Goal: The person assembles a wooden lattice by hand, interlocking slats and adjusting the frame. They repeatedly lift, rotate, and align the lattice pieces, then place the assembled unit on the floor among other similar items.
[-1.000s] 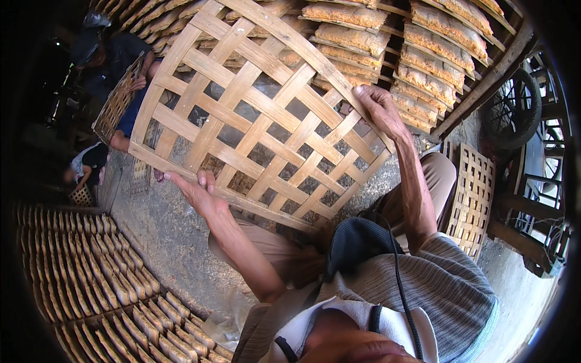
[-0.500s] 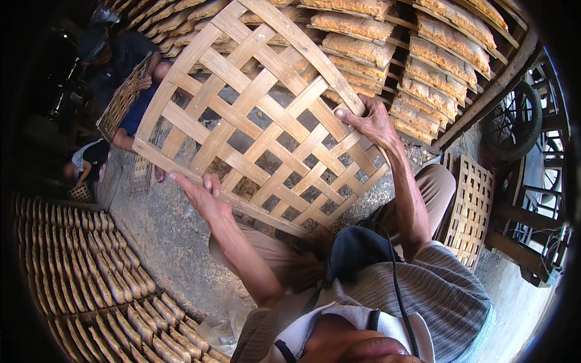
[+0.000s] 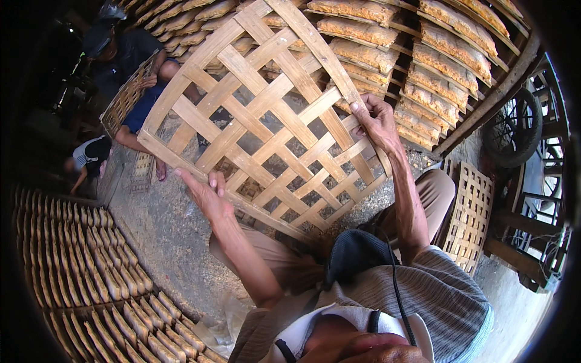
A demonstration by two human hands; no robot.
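A woven bamboo tray [image 3: 266, 121], flat and open-latticed with a split-bamboo rim, is held up tilted in front of me. My left hand [image 3: 209, 196] grips its lower left rim, the thumb on one side and the fingers curled over the other. At the right rim, my right hand [image 3: 376, 121] pinches the frame between thumb and fingers. Nothing lies on the tray; the floor and racks show through its gaps.
Racks of orange-brown slabs [image 3: 357, 30] rise ahead. More slabs in rows [image 3: 78, 254] fill the lower left. Woven trays [image 3: 469, 212] lean beside my right knee, near a wheel [image 3: 514, 127]. A co-worker [image 3: 124, 60] sits at far left holding another lattice tray [image 3: 124, 100].
The tray has shifted slightly to the right, still held in both hands. My right hand's fingers have changed their position on the rim.
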